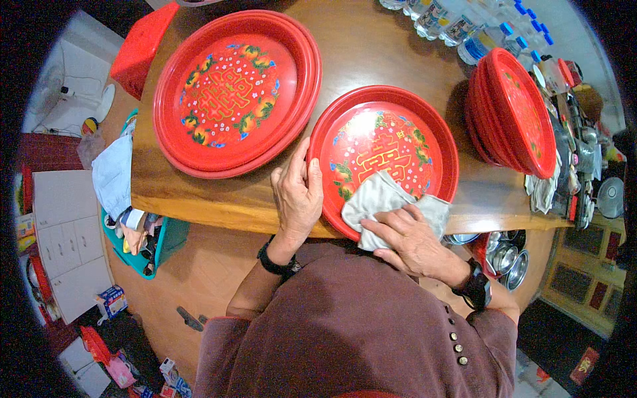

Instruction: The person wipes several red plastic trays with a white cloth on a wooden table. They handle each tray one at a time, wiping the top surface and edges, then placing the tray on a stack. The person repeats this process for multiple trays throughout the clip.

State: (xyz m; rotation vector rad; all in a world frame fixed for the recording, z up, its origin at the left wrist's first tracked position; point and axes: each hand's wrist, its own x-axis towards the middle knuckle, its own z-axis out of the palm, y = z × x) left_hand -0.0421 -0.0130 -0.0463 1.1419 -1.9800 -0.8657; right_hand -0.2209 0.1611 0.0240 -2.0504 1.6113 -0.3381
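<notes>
A round red tray (pixel 343 149) with a fruit and flower print lies at the table's front edge. My left hand (pixel 301 194) grips its left rim, thumb on the inner side and fingers outside. Under my right hand (pixel 410 239) a white cloth (pixel 380 194) is pressed against the tray's lower right rim and covers part of the print. At the left, larger round red trays (pixel 231 94) of similar pattern are stacked. A tilted stack of smaller red trays (pixel 512 114) stands at the right.
Plastic water bottles (pixel 443 22) crowd the wooden table's (pixel 368 30) back right. A red box (pixel 142 49) is at the back left. Below the table are a teal basket (pixel 169 244) of cloth items on the left and metal bowls (pixel 505 258) on the right.
</notes>
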